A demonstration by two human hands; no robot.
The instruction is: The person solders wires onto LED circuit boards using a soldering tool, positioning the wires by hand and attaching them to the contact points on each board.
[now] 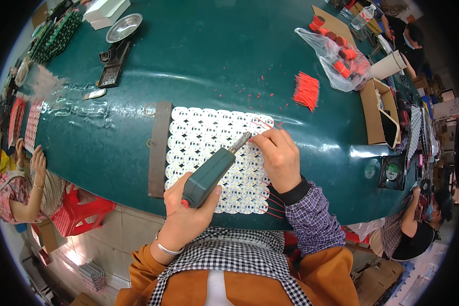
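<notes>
A panel of joined round white LED boards [204, 132] lies on the green table, its left side against a dark flat bar [159, 148]. My left hand [191, 206] is wrapped round a dark green soldering gun [209, 176], whose metal tip reaches over the panel's right part, close to my right fingertips. My right hand [278, 155] is closed in a pinch at the panel's upper right, with a bit of red showing at the fingertips, apparently a wire. Short red wires [275, 201] stick out from the panel's lower right edge, and a few more lie at its upper right corner.
A bundle of cut red wires [306, 91] lies beyond my right hand, near a plastic bag with red spools [344, 53] and a cardboard box [380, 112]. A metal dish on a stand [123, 29] is at the far left. Other people sit at both sides.
</notes>
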